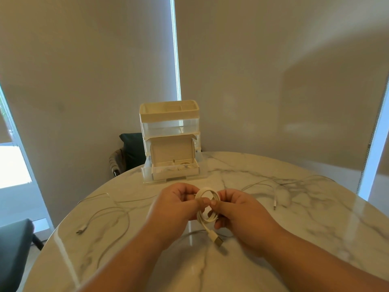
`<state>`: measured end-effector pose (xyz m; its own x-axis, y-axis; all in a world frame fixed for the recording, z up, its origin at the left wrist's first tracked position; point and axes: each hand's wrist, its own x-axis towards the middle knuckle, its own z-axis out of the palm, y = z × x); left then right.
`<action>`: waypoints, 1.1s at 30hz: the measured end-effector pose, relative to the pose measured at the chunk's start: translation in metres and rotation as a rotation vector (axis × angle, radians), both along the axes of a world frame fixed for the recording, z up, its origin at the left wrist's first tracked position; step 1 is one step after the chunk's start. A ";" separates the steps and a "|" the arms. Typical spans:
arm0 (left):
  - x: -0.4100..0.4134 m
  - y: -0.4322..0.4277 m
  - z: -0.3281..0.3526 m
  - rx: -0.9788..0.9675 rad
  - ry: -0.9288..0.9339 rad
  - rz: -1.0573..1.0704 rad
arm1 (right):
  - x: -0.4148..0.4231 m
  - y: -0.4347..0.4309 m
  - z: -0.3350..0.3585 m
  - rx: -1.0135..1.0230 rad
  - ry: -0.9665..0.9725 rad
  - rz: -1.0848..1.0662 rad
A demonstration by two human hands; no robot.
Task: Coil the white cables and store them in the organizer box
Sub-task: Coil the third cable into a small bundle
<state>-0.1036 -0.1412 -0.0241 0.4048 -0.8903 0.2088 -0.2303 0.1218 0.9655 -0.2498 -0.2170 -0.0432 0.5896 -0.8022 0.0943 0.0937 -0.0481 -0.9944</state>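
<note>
Both hands hold one coiled white cable [207,194] above the round marble table [315,239]. My left hand [176,207] pinches the coil's left side and my right hand [237,209] pinches its right side. The cable's USB plug [217,240] hangs below the coil. Behind the hands stands the cream organizer box [169,114], with an open lidded box [174,165] in its pulled-out bottom drawer; coiled cables lie inside. A loose white cable [105,216] sprawls on the table at the left, another loose cable [277,190] at the right.
A dark chair [130,152] stands behind the table at the left of the organizer. Another dark seat [14,249] is at the lower left. Blinds cover the windows behind.
</note>
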 end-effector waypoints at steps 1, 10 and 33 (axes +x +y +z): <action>-0.001 0.000 -0.001 -0.004 0.006 0.019 | -0.001 -0.001 -0.001 0.002 -0.003 -0.006; -0.005 -0.003 0.000 -0.202 0.443 0.140 | -0.006 0.020 0.010 0.171 0.030 -0.245; -0.048 -0.002 -0.004 -0.285 0.210 -0.038 | 0.013 0.011 0.011 0.695 -0.409 -0.190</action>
<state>-0.1514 -0.1436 -0.0281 0.4333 -0.8235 0.3662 -0.0203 0.3973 0.9175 -0.2368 -0.2056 -0.0323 0.4649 -0.8392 -0.2822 0.5071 0.5137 -0.6921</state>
